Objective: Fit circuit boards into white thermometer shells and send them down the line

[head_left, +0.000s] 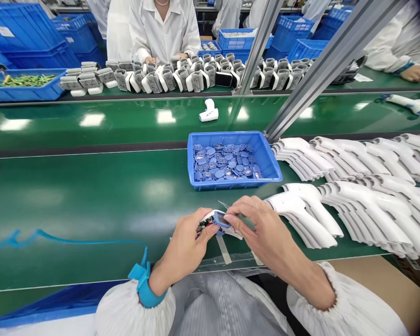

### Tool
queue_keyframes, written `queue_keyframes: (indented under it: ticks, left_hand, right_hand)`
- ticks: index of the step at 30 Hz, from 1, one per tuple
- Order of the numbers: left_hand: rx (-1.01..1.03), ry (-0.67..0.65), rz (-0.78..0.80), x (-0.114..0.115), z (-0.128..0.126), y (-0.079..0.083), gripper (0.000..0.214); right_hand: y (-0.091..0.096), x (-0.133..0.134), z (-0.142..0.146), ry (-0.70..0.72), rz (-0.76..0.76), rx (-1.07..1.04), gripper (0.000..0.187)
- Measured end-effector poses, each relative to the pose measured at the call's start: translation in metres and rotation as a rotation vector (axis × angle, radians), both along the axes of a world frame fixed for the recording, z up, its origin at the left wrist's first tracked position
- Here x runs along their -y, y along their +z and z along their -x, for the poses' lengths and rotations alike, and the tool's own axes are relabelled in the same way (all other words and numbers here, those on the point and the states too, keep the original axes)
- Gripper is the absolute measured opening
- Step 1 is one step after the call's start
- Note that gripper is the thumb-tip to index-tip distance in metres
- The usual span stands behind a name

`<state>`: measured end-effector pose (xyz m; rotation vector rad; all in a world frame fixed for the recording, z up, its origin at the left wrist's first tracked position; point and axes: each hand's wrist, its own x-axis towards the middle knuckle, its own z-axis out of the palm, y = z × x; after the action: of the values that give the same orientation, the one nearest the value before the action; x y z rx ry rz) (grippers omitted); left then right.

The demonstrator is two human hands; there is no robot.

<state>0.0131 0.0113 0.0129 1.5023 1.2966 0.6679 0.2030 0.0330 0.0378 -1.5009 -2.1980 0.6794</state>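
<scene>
**Both hands pinch a blue-rimmed module (219, 219) over the green assembly belt (91, 196)**

Right at the front edge of the belt, the module sits between the two hands, its long axis running roughly left to right across the body. The left hand (184, 245) is closed around its left end, where bits of circuit board (203, 225) peek out. The right hand (262, 228) grips from the other side, fingers bent over the blue rim and closest to the small dark screen (223, 219). A thin metal tip (222, 204) pokes out beyond the fingers, but what it belongs to is hard to make out, and those fingers hide most of the module's underside. Just ahead sits a blue plastic tray (266, 161) of small blue parts (227, 161), and white thermometer-shaped housings (301, 217) lie stacked just right of the right hand. A blue wrist strap (143, 280) circles the left wrist.
</scene>
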Motion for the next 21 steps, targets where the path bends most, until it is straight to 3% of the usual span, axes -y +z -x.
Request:
queue_keyframes:
  ticks: [4,7,9,12,15,17,21]
  left_hand:
    - [-0.061,0.063,-0.081,0.002,-0.005,0.003,0.021]
    - [-0.074,0.217,-0.064,-0.003,-0.005,-0.001,0.022]
    - [0.022,0.325,0.038,-0.007,-0.001,-0.005,0.025]
    - [0.250,0.368,0.215,-0.010,0.006,-0.010,0.035]
    - [0.319,0.379,0.284,-0.011,0.011,-0.009,0.043]
    - [0.318,0.384,0.296,-0.012,0.013,-0.007,0.042]
    - [0.328,0.306,0.307,-0.016,0.013,-0.002,0.025]
  right_hand:
    - [0.022,0.008,0.001,0.045,-0.286,0.156,0.027]
    - [0.027,0.016,-0.006,-0.036,-0.393,0.200,0.028]
    - [0.011,0.022,-0.014,-0.095,-0.402,0.269,0.029]
    - [-0.032,0.032,-0.028,-0.113,-0.383,0.374,0.033]
    - [-0.058,0.041,-0.047,-0.125,-0.340,0.274,0.025]
    - [-0.056,0.044,-0.063,-0.229,-0.409,0.281,0.029]
    - [-0.037,0.039,-0.103,-0.498,-0.498,0.663,0.047]
